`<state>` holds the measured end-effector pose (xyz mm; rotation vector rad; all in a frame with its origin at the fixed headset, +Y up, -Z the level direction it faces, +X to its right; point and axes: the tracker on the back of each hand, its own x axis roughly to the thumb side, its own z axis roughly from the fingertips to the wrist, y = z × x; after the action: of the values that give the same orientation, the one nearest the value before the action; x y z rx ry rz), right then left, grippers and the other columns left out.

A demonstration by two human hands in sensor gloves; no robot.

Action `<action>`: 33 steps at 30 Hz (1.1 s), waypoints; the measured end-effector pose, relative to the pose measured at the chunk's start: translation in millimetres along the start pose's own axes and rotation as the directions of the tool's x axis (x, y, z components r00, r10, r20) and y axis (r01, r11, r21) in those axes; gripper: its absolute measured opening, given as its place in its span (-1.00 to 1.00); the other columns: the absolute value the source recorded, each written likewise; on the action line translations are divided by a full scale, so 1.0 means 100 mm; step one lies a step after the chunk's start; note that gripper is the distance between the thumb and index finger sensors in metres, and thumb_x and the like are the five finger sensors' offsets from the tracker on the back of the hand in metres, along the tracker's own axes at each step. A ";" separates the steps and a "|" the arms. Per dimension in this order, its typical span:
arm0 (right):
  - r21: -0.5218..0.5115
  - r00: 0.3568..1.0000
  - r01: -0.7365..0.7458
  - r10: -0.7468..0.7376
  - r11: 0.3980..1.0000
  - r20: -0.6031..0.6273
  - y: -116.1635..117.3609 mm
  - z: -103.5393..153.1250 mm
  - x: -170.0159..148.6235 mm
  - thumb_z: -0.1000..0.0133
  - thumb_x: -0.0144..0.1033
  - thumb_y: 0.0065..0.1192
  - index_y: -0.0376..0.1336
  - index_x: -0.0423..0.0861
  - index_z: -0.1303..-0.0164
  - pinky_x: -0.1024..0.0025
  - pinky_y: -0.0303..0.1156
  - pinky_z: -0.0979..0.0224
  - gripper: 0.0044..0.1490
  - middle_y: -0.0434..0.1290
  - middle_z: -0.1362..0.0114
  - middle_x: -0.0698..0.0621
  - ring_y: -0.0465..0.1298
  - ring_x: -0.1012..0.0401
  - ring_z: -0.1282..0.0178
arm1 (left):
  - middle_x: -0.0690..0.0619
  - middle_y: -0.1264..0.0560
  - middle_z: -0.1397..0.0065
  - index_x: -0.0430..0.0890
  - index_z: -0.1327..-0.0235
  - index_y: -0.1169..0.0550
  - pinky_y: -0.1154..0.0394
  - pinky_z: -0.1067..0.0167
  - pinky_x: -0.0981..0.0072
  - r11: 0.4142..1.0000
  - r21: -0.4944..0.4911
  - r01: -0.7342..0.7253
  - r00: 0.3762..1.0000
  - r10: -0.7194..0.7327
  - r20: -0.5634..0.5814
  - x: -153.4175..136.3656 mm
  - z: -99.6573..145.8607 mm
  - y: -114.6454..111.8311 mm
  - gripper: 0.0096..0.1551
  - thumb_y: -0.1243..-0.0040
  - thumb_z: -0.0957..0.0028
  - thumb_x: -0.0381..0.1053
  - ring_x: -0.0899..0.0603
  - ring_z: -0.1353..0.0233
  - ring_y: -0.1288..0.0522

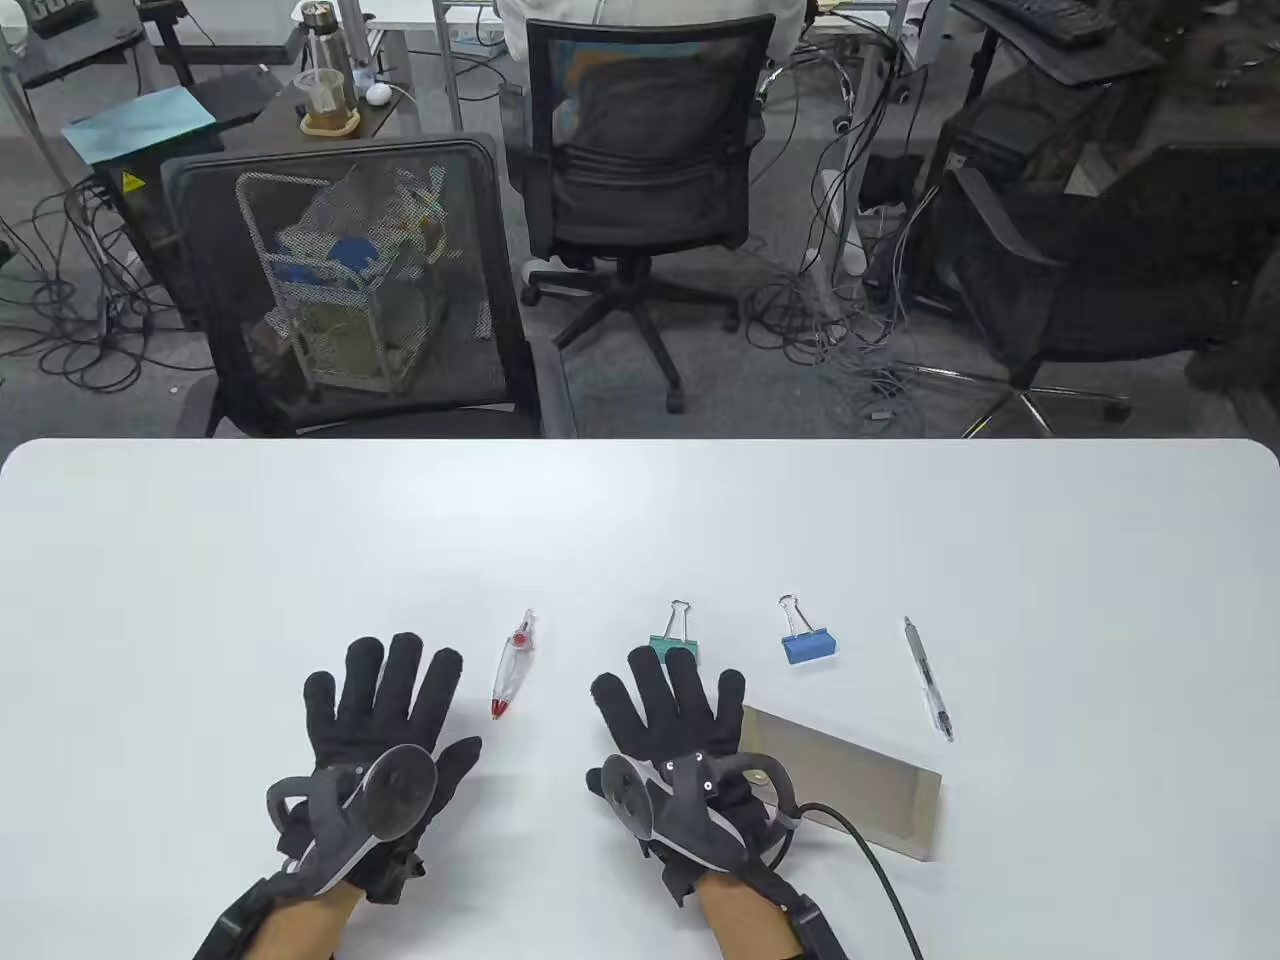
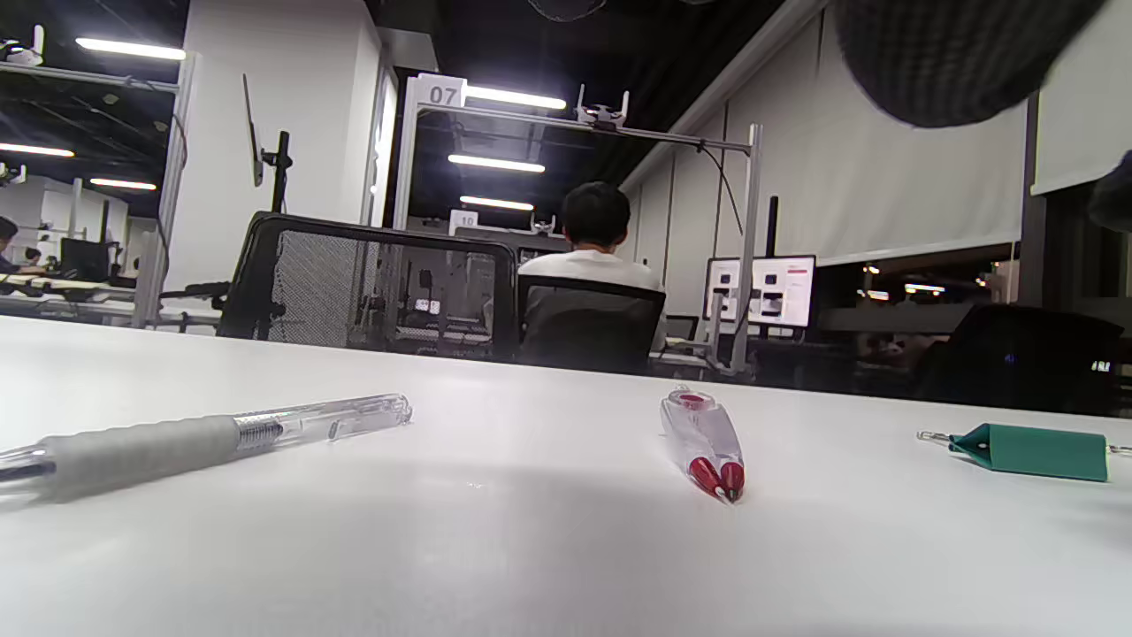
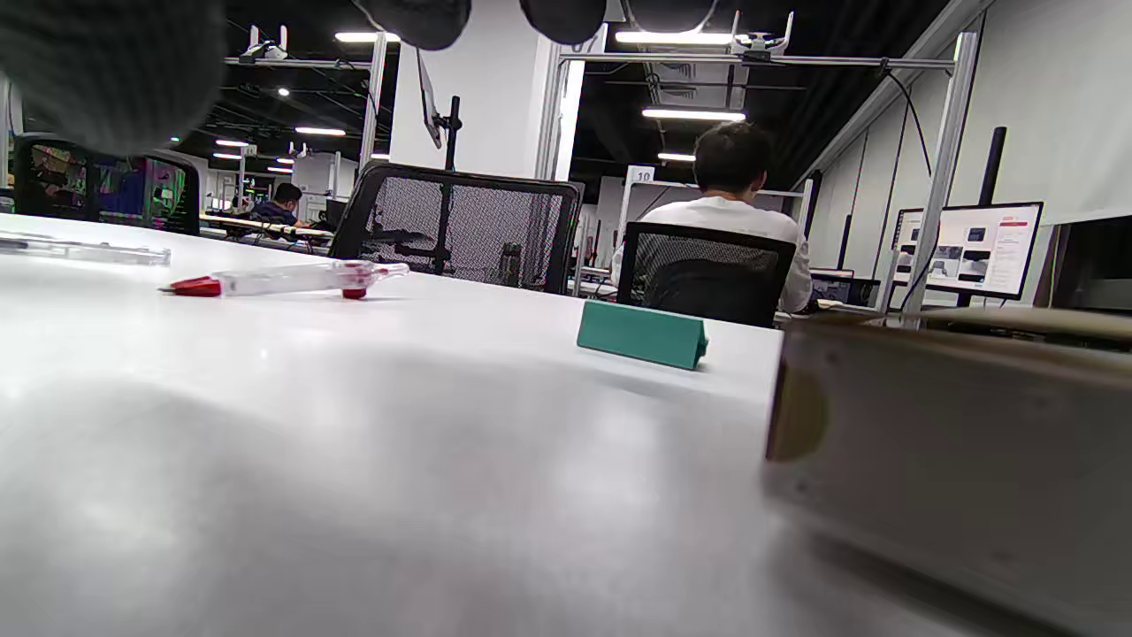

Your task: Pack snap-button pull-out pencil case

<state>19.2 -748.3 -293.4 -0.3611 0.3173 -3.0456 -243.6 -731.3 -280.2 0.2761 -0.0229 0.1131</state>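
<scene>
Pencil case (image 1: pixel 850 785) (tan, flat) lies on table (image 1: pixel 200 560) at near right, just beside right hand (image 1: pixel 680 730); left hand (image 1: pixel 385 715) likewise flat, fingers spread, both holding nothing; clips (image 1: pixel 806 640) and pens (image 1: pixel 927 678) beyond.

Both gloved hands lie palm down, fingers spread and straight, each with a tracker strapped to its back. The left hand (image 1: pixel 385 735) sits low on the left, and the right hand (image 1: pixel 680 740) sits beside it, apart, holding nothing.
</scene>
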 end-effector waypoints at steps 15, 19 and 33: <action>-0.001 1.000 0.016 -0.016 1.000 0.001 0.00 0.00 0.00 0.13 0.52 0.08 -0.18 0.40 -0.60 -0.36 -0.24 -0.60 0.11 -0.21 -0.83 0.12 -0.15 -0.02 -0.79 | 0.30 0.09 -0.79 0.50 -0.56 0.01 0.27 -0.66 -0.35 1.000 -0.008 0.019 1.000 -0.019 0.007 0.02 -0.01 0.00 0.07 -0.16 0.25 0.50 -0.13 -0.84 0.22; -0.004 1.000 0.019 -0.019 1.000 0.000 0.00 0.00 -0.01 0.13 0.52 0.08 -0.19 0.40 -0.60 -0.36 -0.24 -0.60 0.11 -0.21 -0.83 0.12 -0.15 -0.02 -0.79 | 0.30 0.10 -0.79 0.51 -0.56 0.03 0.26 -0.66 -0.35 1.000 -0.007 0.024 1.000 -0.024 0.008 0.01 -0.01 0.00 0.08 -0.16 0.26 0.50 -0.13 -0.84 0.22; -0.001 1.000 0.009 -0.009 1.000 -0.002 0.00 -0.01 0.01 0.14 0.52 0.09 -0.18 0.42 -0.60 -0.35 -0.22 -0.62 0.11 -0.20 -0.84 0.15 -0.13 0.00 -0.80 | 0.29 0.10 -0.79 0.51 -0.56 0.03 0.26 -0.65 -0.35 0.999 -0.001 0.046 0.999 -0.046 0.011 0.01 -0.01 0.00 0.09 -0.15 0.26 0.51 -0.13 -0.84 0.22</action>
<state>17.7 -747.8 -294.1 -0.3612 0.3189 -3.0546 -242.3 -730.5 -281.1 0.2762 -0.0280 0.0661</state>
